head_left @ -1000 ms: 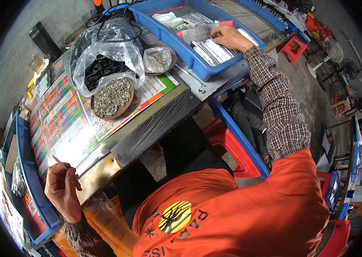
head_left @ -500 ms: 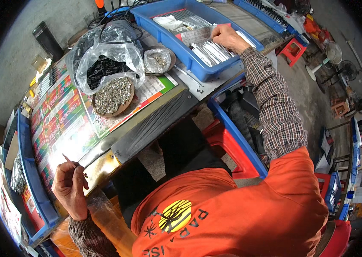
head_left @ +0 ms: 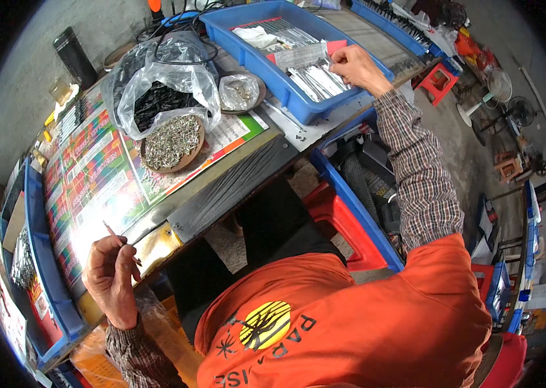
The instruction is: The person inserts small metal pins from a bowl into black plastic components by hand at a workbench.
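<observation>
My left hand [head_left: 110,278] is raised at the near left edge of the table, its fingers closed. A thin, pointed, brownish piece [head_left: 109,228] sticks up from them; its kind is too small to make out. My right hand [head_left: 360,68] reaches over the right side of a blue tray [head_left: 314,112], thumb and fingers pinched together. Whatever lies between those fingertips is hidden. Below and beside them are slim white strips [head_left: 317,81], in a loose row. A printed card [head_left: 300,55] with a red end stands between these and a second row of greyish strips [head_left: 284,32].
A round dish [head_left: 173,143] heaped with small metal parts sits beside a clear bag [head_left: 179,71] of black pieces. Behind is a smaller dish [head_left: 257,97] with a bag. A blue bin [head_left: 50,258] borders the left; a red stool [head_left: 350,233] stands under the table.
My right hand has lifted slightly and shifted right from the white strips, fingers still together. The left hand has barely moved; the thin piece in it points a little higher.
</observation>
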`<state>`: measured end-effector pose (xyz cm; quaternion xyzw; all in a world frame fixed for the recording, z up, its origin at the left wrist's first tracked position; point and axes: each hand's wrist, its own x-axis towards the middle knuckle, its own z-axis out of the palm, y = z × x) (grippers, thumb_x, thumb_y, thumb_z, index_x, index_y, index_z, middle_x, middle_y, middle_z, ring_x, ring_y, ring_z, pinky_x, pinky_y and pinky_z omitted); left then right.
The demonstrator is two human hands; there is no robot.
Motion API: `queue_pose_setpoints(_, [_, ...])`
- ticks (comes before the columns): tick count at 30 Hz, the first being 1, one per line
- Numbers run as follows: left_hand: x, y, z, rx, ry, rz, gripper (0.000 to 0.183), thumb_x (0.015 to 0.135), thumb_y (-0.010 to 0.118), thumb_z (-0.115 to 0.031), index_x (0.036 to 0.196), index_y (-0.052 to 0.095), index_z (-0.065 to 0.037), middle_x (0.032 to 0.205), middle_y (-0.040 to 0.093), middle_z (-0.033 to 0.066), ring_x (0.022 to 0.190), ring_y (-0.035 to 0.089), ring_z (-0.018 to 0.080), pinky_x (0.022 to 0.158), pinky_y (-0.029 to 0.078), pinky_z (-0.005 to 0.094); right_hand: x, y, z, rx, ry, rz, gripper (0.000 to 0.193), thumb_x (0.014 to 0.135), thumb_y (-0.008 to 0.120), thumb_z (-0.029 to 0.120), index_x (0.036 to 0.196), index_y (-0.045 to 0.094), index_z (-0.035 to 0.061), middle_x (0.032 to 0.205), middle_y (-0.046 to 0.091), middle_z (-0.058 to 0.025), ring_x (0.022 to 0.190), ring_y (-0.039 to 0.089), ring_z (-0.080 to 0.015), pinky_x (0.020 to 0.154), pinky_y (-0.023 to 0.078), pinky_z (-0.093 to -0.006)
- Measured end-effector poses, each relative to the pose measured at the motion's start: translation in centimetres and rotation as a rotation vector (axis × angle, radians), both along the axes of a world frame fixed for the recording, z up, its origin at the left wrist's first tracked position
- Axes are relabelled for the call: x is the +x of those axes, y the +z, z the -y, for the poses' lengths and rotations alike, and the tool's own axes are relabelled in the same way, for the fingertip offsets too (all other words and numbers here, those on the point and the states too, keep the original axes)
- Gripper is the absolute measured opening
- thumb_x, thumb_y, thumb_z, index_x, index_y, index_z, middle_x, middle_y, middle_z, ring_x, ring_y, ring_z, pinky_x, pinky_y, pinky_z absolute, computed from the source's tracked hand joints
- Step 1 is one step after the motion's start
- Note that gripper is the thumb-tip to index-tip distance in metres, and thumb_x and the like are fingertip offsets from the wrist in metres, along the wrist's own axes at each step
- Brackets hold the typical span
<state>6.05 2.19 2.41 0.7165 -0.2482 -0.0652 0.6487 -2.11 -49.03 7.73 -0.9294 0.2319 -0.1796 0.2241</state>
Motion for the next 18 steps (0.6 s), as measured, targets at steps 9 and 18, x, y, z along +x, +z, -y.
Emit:
queue_pose_setpoints(9, [-1.9, 0.7, 2.8, -0.070, -0.027, -0.051, 0.010, 0.089, 0.060, -0.001, 0.099, 0.059, 0.000, 0.075, 0.059, 0.0014, 0.060, 0.051, 0.0051, 0.053, 0.040, 0.0182, -2.0, 2.0, -13.9, 0.221, 0.318, 0.308, 0.015, 0.084, 0.067, 0.011, 0.088, 0.064, -0.0032, 0.068, 0.060, -0.0004, 0.056, 0.052, -0.0041, 0.050, 0.042, -0.0218])
queue_pose_setpoints(18, [-4.0, 0.9, 4.8, -0.207, -0.136, -0.296, 0.014, 0.087, 0.063, 0.000, 0.101, 0.061, 0.001, 0.081, 0.061, 0.0012, 0.063, 0.054, 0.0044, 0.054, 0.044, 0.0176, -2.3, -0.5, -21.9, 0.739, 0.588, 0.040, 0.009, 0.087, 0.066, 0.006, 0.087, 0.059, 0.0006, 0.071, 0.058, 0.0003, 0.053, 0.053, -0.0031, 0.047, 0.041, -0.0162])
